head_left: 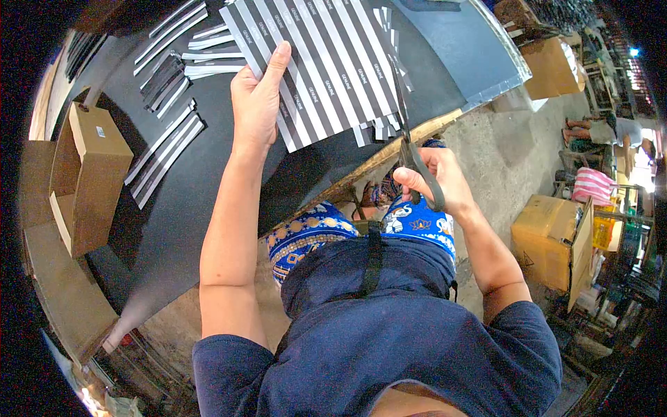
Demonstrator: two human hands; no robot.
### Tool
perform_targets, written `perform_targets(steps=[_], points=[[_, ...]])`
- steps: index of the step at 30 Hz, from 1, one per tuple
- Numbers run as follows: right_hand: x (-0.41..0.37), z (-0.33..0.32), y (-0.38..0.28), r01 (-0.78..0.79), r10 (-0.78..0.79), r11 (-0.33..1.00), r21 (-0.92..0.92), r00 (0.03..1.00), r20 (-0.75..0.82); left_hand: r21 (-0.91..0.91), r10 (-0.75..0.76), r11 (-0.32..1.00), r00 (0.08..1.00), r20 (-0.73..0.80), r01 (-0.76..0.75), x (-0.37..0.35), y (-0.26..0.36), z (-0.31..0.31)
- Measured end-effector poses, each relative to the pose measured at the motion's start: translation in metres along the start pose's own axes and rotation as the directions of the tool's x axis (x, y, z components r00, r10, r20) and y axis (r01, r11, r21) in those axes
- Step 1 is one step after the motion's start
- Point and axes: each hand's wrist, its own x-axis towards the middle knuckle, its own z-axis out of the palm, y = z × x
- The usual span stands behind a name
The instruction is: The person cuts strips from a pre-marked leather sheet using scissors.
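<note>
- Nearest, a dark navy shirt point(417, 333) and blue patterned trousers point(420, 226) show below the two working hands.
- The right hand point(445, 181) has its fingers closed through the handles of black scissors point(411, 153), whose blades point away from the body and lie along the right edge of the sheet; from here I can't tell how far they are parted.
- The left hand point(257, 104) pinches the striped sheet point(323, 76) by its left side, thumb on top, holding it over the table. Its bands run dark and white, with "GENUINE" printed in rows.
- Under it spreads the black tabletop point(187, 215), with a light wooden edge.
- Loose cut strips point(167, 163) lie in bunches left of the sheet, and more poke out just beyond its right edge.
- An open cardboard box point(104, 149) rests on the far left.
- Past the table, on the concrete floor point(476, 153), stands a brown carton point(544, 233).
- Farther off, near a pink-and-white striped bundle point(593, 184), is another person point(590, 131).
</note>
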Motion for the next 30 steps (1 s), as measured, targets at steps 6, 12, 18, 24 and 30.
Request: perform_targets(steps=[6,12,18,24,30], points=[[0.0016,-0.0007,0.0049,0.016,-0.016,1.000,-0.026,1.000,-0.001,-0.003,0.021,1.000,1.000,-0.003,-0.021,0.0000,-0.0008,0.0009],[0.0026,-0.0011,0.0060,0.015,-0.015,1.000,-0.026,1.000,-0.005,0.024,0.022,0.999,1.000,-0.004,-0.022,-0.0004,0.0005,0.0005],[0.0024,-0.0009,0.0059,0.021,-0.022,0.999,-0.042,1.000,-0.018,0.019,0.015,1.000,1.000,-0.004,-0.014,-0.0007,0.0000,0.0010],[0.0029,-0.0018,0.0083,0.019,-0.019,0.999,-0.038,1.000,-0.023,-0.003,0.005,1.000,1.000,0.002,-0.005,-0.0010,0.0000,0.0012],[0.0020,-0.0028,0.0056,0.001,-0.002,0.998,-0.063,1.000,-0.021,0.013,0.019,1.000,1.000,0.008,-0.019,-0.0009,-0.0002,0.0012]])
